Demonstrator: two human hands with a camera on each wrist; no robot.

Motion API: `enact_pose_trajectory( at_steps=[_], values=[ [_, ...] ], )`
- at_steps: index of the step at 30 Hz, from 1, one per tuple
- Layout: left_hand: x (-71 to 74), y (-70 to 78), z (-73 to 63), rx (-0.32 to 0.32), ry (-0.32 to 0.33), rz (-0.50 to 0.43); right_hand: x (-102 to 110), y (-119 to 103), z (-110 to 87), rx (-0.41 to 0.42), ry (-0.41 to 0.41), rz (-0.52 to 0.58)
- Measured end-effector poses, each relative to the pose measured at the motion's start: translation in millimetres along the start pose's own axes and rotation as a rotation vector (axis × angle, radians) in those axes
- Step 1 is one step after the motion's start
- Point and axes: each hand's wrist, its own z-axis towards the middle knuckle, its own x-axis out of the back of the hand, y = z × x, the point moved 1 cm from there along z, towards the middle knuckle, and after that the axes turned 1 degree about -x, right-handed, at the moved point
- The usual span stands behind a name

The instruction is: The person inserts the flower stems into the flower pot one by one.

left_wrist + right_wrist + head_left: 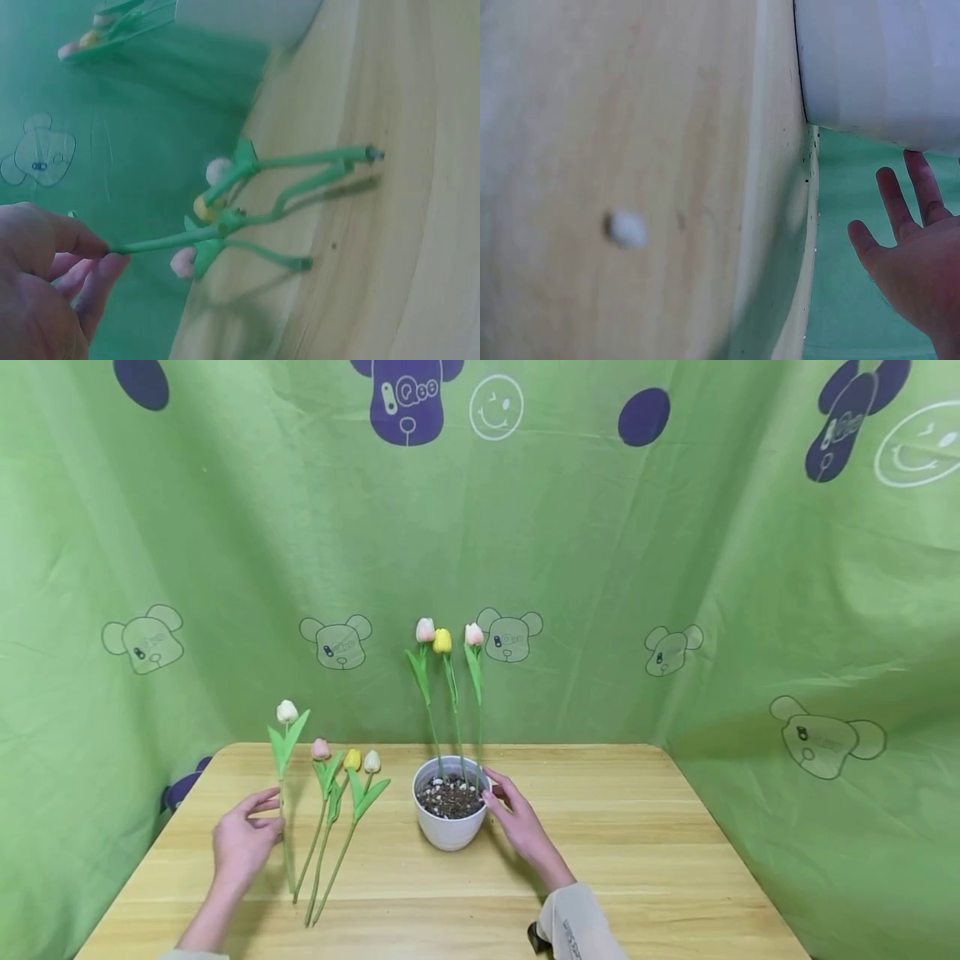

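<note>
My left hand pinches the green stem of an artificial white tulip between thumb and fingertips, holding it upright at the table's left. In the left wrist view, the stem runs out from those fingertips. Just to its right lie a pink tulip, a yellow tulip and another white tulip. Against the right side of a white flowerpot rests my right hand, its thumb and index finger at the rim. The right wrist view has its other fingers spread and fairly straight.
Dark soil with white bits fills the pot. Two pale pink tulips and a yellow one stand in it. A small white bit lies on the wooden table. A green printed curtain surrounds the back and sides.
</note>
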Motion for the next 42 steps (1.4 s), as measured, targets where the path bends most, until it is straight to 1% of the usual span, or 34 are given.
enact_pose_trajectory(
  at_steps=[5, 8, 14, 19, 23, 26, 30, 33, 35, 39, 42],
  values=[
    [-6.9, 6.5, -3.0, -0.005, -0.033, -0.030, 0.2, 1.3, -1.5, -0.006, -0.020, -0.001],
    [-11.9, 11.1, -3.8, -0.015, -0.053, -0.054, 0.6, 2.5, -1.1, -0.007, -0.016, -0.001],
    [-22.0, 24.8, -6.7, -0.062, -0.071, -0.101, 0.3, 2.3, -0.2, -0.008, 0.006, 0.010],
    [-31.2, 35.6, -8.5, -0.097, -0.089, -0.129, -0.5, -6.7, -3.6, -0.014, 0.004, 0.023],
    [-39.1, 45.8, -8.9, -0.113, -0.100, -0.186, -0.2, -10.5, -5.2, -0.020, 0.003, 0.015],
    [-45.8, 55.4, -9.7, -0.127, -0.105, -0.236, -0.6, -5.3, -3.5, -0.014, 0.017, 0.000],
    [-56.5, 70.0, -9.5, -0.166, -0.109, -0.294, -1.2, 1.7, 0.7, -0.012, 0.025, 0.008],
    [-65.6, 81.3, -7.7, -0.202, -0.105, -0.325, -1.9, 0.6, 1.5, -0.011, 0.031, 0.013],
    [-72.0, 89.2, -6.6, -0.231, -0.097, -0.346, -2.4, -5.2, -0.3, -0.012, 0.036, 0.012],
    [-85.1, 103.2, -4.9, -0.298, -0.085, -0.389, -2.0, -23.5, -7.5, 0.008, 0.039, 0.008],
    [-94.6, 111.5, -4.3, -0.334, -0.081, -0.406, -1.5, -31.1, -12.2, 0.021, 0.039, -0.001]
  ],
)
